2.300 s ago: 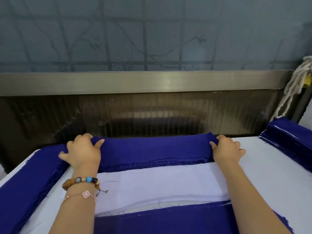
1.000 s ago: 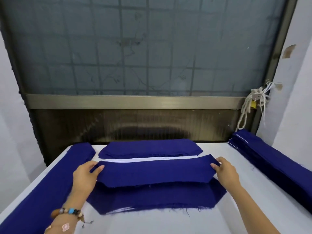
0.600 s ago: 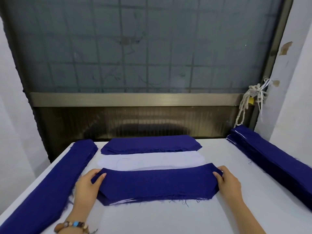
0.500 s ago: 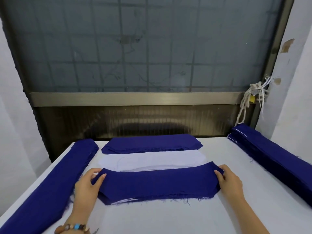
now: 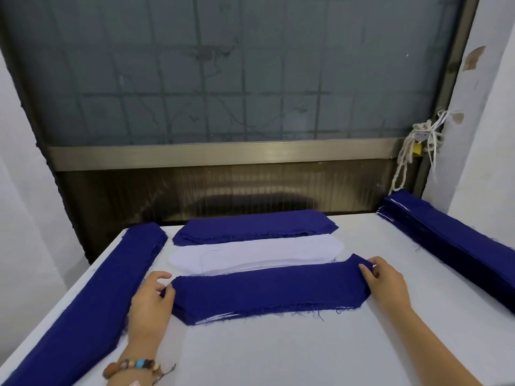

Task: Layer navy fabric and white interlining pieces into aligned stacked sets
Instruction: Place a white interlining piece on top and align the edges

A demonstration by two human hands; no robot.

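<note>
"Navy on top of the near pile, is it?"

"Yes. A long navy fabric piece with slanted ends (image 5: 267,291) lies across the front stack of navy and white layers (image 5: 211,319), near the middle of the white-covered table (image 5: 278,355). White edges show along the stack's frayed near side."

"And the hands?"

"Well apart, one at each end. The left hand (image 5: 150,302) pinches the left tip, with the thumb on top of the cloth. The right hand (image 5: 387,282) has its fingers curled over the far right corner and grips it."

"What lies behind?"

"Right against the far edge is a flat pile of white interlining pieces (image 5: 256,253) of much the same shape. Behind that, a low stack of navy pieces (image 5: 256,225) sits by the table's far edge. A long navy stack on the left (image 5: 92,310) runs down that side, and a long navy stack on the right (image 5: 457,246) shows thin white lines at its far end."

"Anything else?"

"A beaded bracelet (image 5: 133,366) on the left wrist. A frosted glass window with a grid behind it (image 5: 250,79) stands past the table, and a knotted white rope with a small brass padlock (image 5: 418,147) hangs at the window's right frame."
</note>
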